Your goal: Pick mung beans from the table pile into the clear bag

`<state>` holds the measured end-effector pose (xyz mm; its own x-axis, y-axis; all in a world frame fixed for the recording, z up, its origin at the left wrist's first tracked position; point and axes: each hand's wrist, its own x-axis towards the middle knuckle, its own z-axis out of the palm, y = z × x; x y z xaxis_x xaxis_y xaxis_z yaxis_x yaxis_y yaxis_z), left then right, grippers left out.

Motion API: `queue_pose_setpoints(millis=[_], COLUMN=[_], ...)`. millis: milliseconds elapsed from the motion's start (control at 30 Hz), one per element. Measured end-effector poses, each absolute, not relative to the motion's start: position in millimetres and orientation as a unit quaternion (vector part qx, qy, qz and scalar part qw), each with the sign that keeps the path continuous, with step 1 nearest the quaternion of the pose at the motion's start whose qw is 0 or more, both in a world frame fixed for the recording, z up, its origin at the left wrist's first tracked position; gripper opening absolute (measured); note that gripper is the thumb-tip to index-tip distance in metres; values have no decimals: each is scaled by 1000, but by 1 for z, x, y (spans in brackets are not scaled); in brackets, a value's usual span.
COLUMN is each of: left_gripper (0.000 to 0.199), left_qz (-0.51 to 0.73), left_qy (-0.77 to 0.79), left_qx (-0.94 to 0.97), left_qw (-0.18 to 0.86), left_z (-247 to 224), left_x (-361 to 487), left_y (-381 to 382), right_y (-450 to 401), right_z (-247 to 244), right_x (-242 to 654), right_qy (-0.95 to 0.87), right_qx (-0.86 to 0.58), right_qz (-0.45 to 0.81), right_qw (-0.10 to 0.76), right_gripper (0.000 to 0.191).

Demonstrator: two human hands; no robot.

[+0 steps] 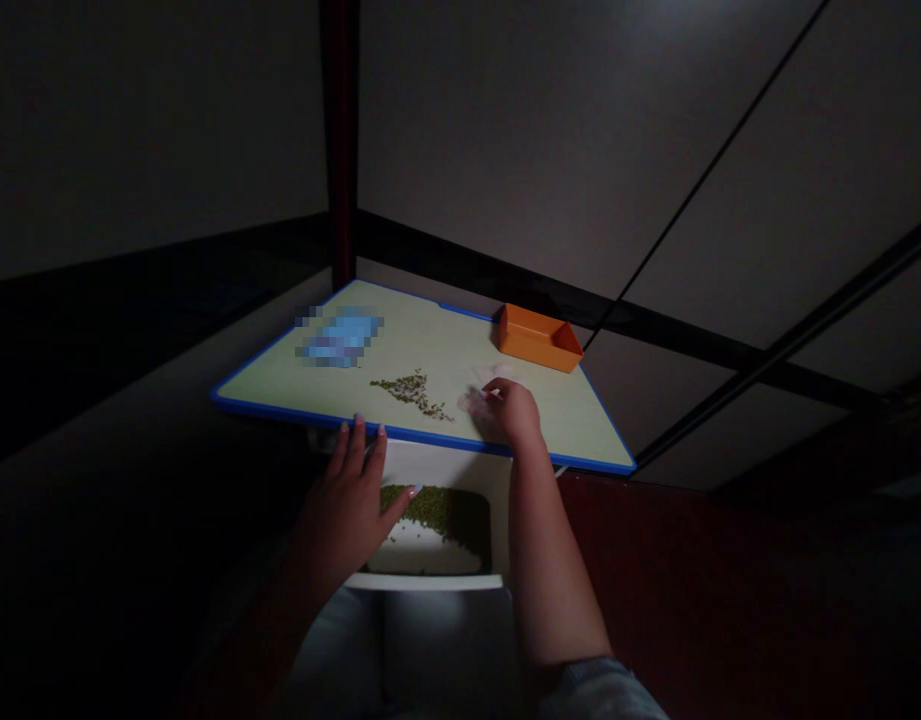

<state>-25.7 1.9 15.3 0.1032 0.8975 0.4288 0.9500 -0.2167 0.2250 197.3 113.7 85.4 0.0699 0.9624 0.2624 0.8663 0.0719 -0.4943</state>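
My right hand (pixel 514 408) is over the pale tabletop (pixel 340 385), its fingers closed in a pinch. Under and beside the fingertips lies a pale, see-through patch (pixel 472 403), perhaps thin plastic; what the fingers hold is too small to make out. To the left of that hand, small green grains (pixel 411 392) are scattered in a loose heap. My left hand (pixel 355 490) is open, fingers spread, with its fingertips at the table's blue front edge. Below it, a white drawer-like bin (pixel 430 582) holds many more green grains (pixel 449 512), partly covered by the hand.
An orange open box (pixel 539 338) stands at the table's back right corner. A blurred-out blue item (pixel 344 335) lies at the back left. Behind the table are dark panelled walls (pixel 542 130), and a reddish floor (pixel 655 560) shows at the right.
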Motion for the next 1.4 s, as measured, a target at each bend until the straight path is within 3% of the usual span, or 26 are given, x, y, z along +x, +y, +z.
queue_pose_setpoints(millis=[200, 433, 700, 1400], left_gripper=[78, 78, 77, 78], left_qz=[-232, -241, -241, -232], left_qy=[-628, -628, -625, -628], left_qx=[-741, -739, -740, -741], left_qw=[48, 50, 53, 50], left_z=[17, 14, 16, 16], left_x=[-26, -25, -26, -26], left_y=[1, 2, 2, 2], right_y=[114, 112, 114, 114], right_z=[82, 84, 82, 81], right_x=[194, 195, 197, 198], right_qy=[-715, -729, -732, -713], right_qx=[-607, -603, -570, -621], right_qz=[172, 151, 212, 138], right_qw=[301, 287, 308, 295], right_gripper=[13, 11, 14, 13])
